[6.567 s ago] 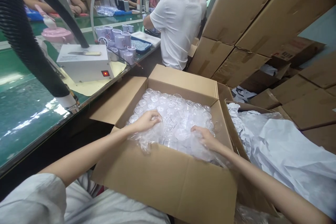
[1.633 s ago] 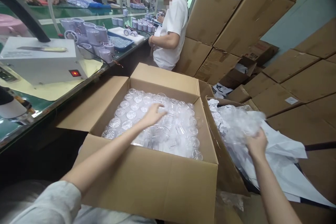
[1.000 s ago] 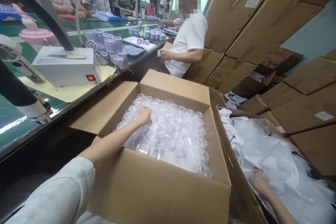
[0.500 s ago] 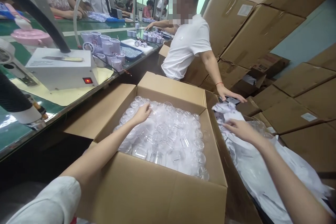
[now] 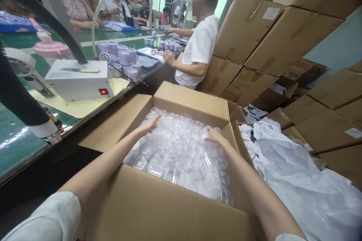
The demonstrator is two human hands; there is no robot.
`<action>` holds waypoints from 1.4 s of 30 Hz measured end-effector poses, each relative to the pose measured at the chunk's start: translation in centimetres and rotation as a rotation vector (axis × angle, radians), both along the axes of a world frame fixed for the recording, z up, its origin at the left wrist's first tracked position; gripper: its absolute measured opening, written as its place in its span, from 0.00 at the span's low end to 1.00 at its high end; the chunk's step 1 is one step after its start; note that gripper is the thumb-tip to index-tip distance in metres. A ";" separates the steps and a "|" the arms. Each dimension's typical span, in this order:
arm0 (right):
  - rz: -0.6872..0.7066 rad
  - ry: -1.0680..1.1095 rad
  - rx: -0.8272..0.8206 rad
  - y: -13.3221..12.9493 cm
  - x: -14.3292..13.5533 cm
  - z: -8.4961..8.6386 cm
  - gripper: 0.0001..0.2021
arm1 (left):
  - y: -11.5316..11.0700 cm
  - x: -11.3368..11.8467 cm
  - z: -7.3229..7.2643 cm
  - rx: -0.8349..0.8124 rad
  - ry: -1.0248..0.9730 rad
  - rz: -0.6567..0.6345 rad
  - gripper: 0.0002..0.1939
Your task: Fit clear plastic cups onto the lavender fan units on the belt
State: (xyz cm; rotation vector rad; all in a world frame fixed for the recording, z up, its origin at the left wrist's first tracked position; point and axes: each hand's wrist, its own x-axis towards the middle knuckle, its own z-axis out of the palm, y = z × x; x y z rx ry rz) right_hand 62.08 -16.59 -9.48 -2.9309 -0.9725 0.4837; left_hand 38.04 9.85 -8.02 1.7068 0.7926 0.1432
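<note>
A large open cardboard box point(image 5: 181, 211) stands in front of me. Clear plastic cup-like pieces point(image 5: 172, 177) fill it, some showing round ribbed ends, with hazy whitish patches among them. At the left back part of this layer lies my left hand point(image 5: 151, 123), fingers loosely extended over the pieces. My right hand point(image 5: 215, 135) reaches in from the other side, touching the pieces near the right wall, its fingers apart. Nothing lifted shows in either hand, though the fingertips are partly blurred against the clear plastic.
Crumpled white sheeting point(image 5: 299, 173) fills a carton on the right. Stacked cartons point(image 5: 263, 37) rise behind. On the green bench point(image 5: 17, 113) stand a white device point(image 5: 79, 81) with a lit red switch, a black hose, and lilac cylindrical parts point(image 5: 124, 56). A co-worker point(image 5: 198, 45) stands beyond the box.
My right hand has left the white sheeting and moved left into the box. My left hand stays over the clear pieces. The co-worker's arm has drawn back from the sheeting toward the bench.
</note>
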 end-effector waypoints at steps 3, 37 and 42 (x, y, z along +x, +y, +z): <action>-0.006 0.003 0.033 -1.0 -0.6 -0.5 0.15 | 0.5 2.1 -0.6 0.178 0.122 -0.037 0.15; 0.139 0.148 0.805 -2.5 -5.7 6.4 0.20 | -2.1 4.8 3.3 0.004 -0.195 0.077 0.15; 0.173 0.263 0.836 -1.6 -7.5 7.4 0.18 | -2.5 4.7 4.2 -0.229 -0.259 0.022 0.16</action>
